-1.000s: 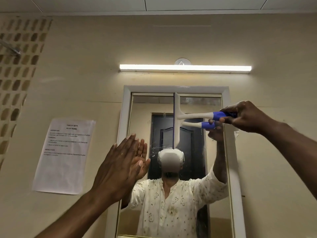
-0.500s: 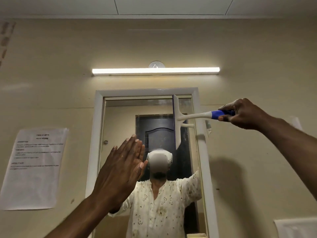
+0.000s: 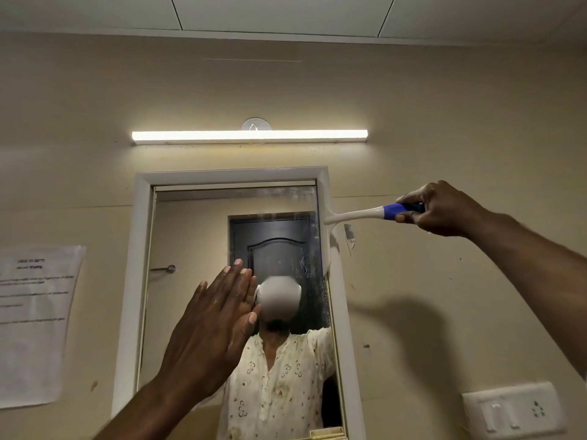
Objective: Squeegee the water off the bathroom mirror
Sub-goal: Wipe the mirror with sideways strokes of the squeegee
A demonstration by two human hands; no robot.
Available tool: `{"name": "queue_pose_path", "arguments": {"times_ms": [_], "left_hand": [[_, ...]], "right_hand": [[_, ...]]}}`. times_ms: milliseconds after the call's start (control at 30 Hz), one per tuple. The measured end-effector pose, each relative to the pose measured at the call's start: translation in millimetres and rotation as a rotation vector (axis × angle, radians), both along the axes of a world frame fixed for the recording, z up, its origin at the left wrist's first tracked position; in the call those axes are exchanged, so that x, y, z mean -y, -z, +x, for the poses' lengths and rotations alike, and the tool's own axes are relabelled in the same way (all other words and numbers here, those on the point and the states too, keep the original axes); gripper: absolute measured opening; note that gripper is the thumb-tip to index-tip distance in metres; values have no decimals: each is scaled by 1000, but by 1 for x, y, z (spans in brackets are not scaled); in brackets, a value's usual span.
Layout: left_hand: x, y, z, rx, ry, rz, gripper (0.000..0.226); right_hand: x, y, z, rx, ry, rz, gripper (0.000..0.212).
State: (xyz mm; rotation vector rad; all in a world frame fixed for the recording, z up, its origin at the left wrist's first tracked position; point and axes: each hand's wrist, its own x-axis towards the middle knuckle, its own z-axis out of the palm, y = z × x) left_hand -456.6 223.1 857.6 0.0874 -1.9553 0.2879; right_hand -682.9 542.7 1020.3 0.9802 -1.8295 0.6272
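Mirror (image 3: 197, 281) hangs below the light bar (image 3: 249, 135). Paper sheet (image 3: 31, 325) is mounted left of it; switch plate (image 3: 511, 411) lower right.

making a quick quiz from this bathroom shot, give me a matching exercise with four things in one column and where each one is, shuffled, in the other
Things:
1. squeegee
2. left hand
3. tube light
4. printed sheet

Places or states:
A. lit, on the wall above the mirror
B. stuck to the wall left of the mirror
C. blade upright at the mirror's right edge, handle gripped by the right hand
D. fingers straight, palm toward the glass

Pairs: 1-C, 2-D, 3-A, 4-B
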Motion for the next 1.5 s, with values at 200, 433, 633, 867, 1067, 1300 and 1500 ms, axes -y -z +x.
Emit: {"name": "queue_pose_path", "arguments": {"times_ms": [200, 433, 633, 867, 1067, 1300, 1500], "left_hand": [[8, 6, 23, -10, -20, 14, 59], [24, 10, 57, -23, -105, 103, 62], [43, 21, 93, -30, -171, 169, 63], [71, 33, 131, -43, -289, 182, 65], [78, 31, 147, -44, -291, 173, 68], [84, 38, 153, -41, -300, 163, 65], [82, 41, 154, -49, -292, 142, 63]], "right_hand": [[-1, -3, 5, -30, 20, 28, 32], [30, 11, 35, -132, -92, 14, 34], [110, 43, 75, -184, -247, 123, 32], [193, 74, 116, -236, -367, 155, 33], [224, 89, 124, -219, -337, 154, 33], [230, 96, 121, -184, -324, 174, 35], [235, 94, 125, -186, -332, 209, 34]]}}
